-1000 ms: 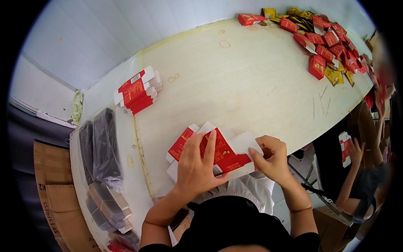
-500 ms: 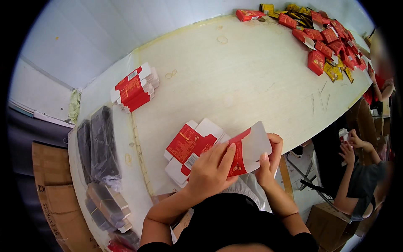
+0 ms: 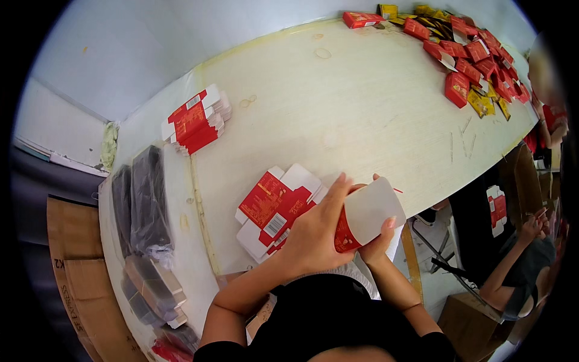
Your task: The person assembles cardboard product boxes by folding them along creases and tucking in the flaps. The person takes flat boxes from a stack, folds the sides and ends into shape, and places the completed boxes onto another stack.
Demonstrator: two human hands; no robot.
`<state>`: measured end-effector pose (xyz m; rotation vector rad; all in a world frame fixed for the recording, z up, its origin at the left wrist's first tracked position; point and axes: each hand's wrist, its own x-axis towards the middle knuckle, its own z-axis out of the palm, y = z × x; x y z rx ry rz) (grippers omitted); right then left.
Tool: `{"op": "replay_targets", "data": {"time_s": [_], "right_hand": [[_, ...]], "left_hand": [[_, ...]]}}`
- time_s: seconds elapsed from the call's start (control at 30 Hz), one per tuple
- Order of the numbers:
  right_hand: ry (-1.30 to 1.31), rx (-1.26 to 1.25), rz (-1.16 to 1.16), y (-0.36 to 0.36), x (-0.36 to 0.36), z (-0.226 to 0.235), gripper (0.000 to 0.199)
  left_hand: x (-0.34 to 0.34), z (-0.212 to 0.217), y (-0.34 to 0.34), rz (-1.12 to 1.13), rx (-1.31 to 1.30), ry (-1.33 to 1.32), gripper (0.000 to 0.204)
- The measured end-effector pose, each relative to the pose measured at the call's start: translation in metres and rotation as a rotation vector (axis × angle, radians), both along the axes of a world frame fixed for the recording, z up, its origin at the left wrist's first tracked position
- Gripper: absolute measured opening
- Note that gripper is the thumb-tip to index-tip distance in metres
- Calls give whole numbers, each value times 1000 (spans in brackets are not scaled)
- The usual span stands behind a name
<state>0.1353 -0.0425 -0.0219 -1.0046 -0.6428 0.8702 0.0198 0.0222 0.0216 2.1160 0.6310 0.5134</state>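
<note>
Both hands hold one red and white carton blank just above the near edge of the pale table. My left hand wraps over its red left part, fingers pointing up. My right hand pinches its lower edge from below, thumb on the white panel. The blank is lifted and tilted, its white inner face toward me. Just left of my hands lies a small stack of flat red and white carton blanks on the table.
A second stack of flat blanks lies at the table's left. Several folded red boxes and yellow packets crowd the far right end. Black wrapped bundles lie along the left edge, cardboard below. A seated person is at right.
I lifted one blank off the flat stack with both hands and brought it up to the right, turning its white inner face toward me. My left hand moved off the stack.
</note>
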Motion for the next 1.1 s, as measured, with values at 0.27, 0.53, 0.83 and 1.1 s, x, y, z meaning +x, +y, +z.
{"op": "replay_targets", "data": {"time_s": [0.27,0.53,0.83,1.1], "right_hand": [[102,6,-39,-4,-2,-7,89],[-27,114,21,-3,9,-11,78],[151,4,57,3,4,-17,78],[54,-16,231,3,21,-14,54]], "left_hand": [[0,3,-1,-91,31,109,98],[8,-6,-5,23,-91,-52,88],[5,-15,-2,47,-2,50,86],[8,-24,-6,76,7,150,78]]}}
